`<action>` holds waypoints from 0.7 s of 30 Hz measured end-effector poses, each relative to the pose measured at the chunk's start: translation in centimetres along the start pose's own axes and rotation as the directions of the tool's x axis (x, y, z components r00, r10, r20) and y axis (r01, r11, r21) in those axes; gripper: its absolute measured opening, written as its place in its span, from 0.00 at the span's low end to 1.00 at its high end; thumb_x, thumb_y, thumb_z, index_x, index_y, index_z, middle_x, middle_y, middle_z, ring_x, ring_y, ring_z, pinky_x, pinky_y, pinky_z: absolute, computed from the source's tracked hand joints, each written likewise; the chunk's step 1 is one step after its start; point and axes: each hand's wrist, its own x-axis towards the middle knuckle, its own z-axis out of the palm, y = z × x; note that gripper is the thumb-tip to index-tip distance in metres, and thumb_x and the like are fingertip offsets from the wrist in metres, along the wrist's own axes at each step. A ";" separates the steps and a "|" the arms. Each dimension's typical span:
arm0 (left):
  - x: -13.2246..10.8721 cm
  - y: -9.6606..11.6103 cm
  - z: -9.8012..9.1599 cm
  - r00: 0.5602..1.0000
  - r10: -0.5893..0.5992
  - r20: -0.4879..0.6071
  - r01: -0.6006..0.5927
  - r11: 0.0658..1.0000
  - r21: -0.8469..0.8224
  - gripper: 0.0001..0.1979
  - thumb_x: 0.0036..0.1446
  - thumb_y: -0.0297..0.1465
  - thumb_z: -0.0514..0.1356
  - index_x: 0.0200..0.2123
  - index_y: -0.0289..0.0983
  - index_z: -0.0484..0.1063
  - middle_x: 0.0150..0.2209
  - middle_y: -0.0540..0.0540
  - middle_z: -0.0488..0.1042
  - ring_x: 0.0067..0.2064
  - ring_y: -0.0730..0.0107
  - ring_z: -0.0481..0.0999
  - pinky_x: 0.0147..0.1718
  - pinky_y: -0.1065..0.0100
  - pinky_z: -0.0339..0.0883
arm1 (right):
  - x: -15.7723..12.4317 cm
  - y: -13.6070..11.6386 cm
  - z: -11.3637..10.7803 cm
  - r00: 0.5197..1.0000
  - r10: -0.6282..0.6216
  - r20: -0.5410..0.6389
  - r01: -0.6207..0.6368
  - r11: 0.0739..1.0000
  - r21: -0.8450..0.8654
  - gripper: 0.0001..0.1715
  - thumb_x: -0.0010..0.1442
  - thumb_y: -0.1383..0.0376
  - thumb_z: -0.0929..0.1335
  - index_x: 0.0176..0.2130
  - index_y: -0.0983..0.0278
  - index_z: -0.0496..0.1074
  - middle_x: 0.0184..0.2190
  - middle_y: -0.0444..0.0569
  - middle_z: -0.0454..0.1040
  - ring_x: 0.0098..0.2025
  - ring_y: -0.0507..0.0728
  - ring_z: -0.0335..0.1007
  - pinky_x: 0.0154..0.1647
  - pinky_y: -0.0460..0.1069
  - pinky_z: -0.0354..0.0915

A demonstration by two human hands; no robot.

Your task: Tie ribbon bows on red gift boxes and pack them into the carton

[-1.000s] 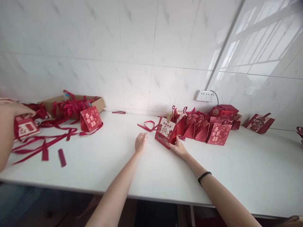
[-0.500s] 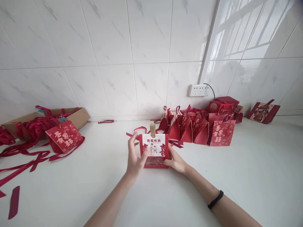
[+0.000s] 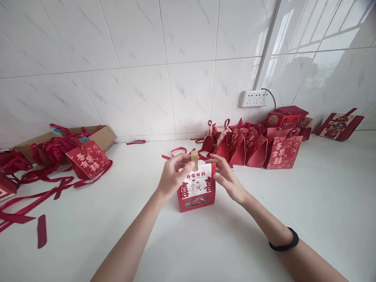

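Note:
A red wedding favor box (image 3: 197, 201) stands upright on the counter in front of me. Its white top flap shows a drawn couple and red characters, with a small clear window below. A gold ribbon handle (image 3: 194, 159) rises from its top. My left hand (image 3: 173, 176) grips the box's upper left corner, thumb in front by the handle and fingers behind the top. At the upper right edge, my right hand (image 3: 230, 180) has its fingers apart, thumb close to the box side; whether it touches is hard to see.
Several red gift boxes (image 3: 255, 147) stand in a row at the back right, below a white power strip (image 3: 255, 98). To the left, a cardboard box (image 3: 104, 137) holds red ribbons, with another red box (image 3: 88, 160) before it. Loose ribbons (image 3: 42, 231) lie at the front left.
Both hands have moved up from the box's lower sides to its top. The box has turned slightly, and my right hand has loosened from its side.

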 end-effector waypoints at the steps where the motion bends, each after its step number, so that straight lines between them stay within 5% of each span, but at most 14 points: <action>1: -0.2 0.0 0.2 1.000 0.004 -0.029 -0.003 1.000 0.010 0.09 0.52 0.37 0.58 0.30 0.38 0.73 0.30 0.47 0.76 0.33 0.68 0.75 0.33 0.69 0.69 | 0.2 -0.5 0.3 0.991 -0.078 -0.104 0.072 0.995 -0.064 0.25 0.60 0.58 0.63 0.55 0.58 0.56 0.52 0.54 0.66 0.55 0.60 0.63 0.53 0.61 0.63; 3: -0.9 -0.2 0.5 0.995 0.013 -0.097 -0.009 0.999 0.036 0.09 0.53 0.37 0.59 0.28 0.38 0.73 0.27 0.48 0.75 0.30 0.70 0.74 0.29 0.71 0.68 | 0.6 -1.5 0.9 0.942 -0.268 -0.201 0.221 0.948 -0.229 0.15 0.61 0.62 0.64 0.49 0.58 0.61 0.47 0.52 0.68 0.50 0.58 0.66 0.49 0.58 0.65; 7: -2.0 -0.7 1.2 0.985 0.045 -0.165 -0.035 0.997 0.068 0.08 0.53 0.36 0.59 0.28 0.39 0.73 0.28 0.49 0.75 0.30 0.71 0.74 0.30 0.72 0.69 | 1.2 -2.5 2.1 0.846 -0.531 -0.046 0.464 0.777 -0.425 0.05 0.60 0.70 0.64 0.38 0.59 0.65 0.36 0.48 0.70 0.39 0.55 0.69 0.37 0.52 0.68; 21: -3.1 -0.2 2.6 0.933 0.189 -0.308 -0.115 0.964 0.241 0.08 0.55 0.33 0.60 0.24 0.39 0.72 0.22 0.54 0.72 0.24 0.76 0.70 0.25 0.75 0.65 | -0.1 -2.2 2.6 0.787 -0.614 -0.056 0.480 0.668 -0.569 0.13 0.60 0.75 0.63 0.40 0.57 0.64 0.34 0.47 0.66 0.35 0.53 0.67 0.26 0.48 0.66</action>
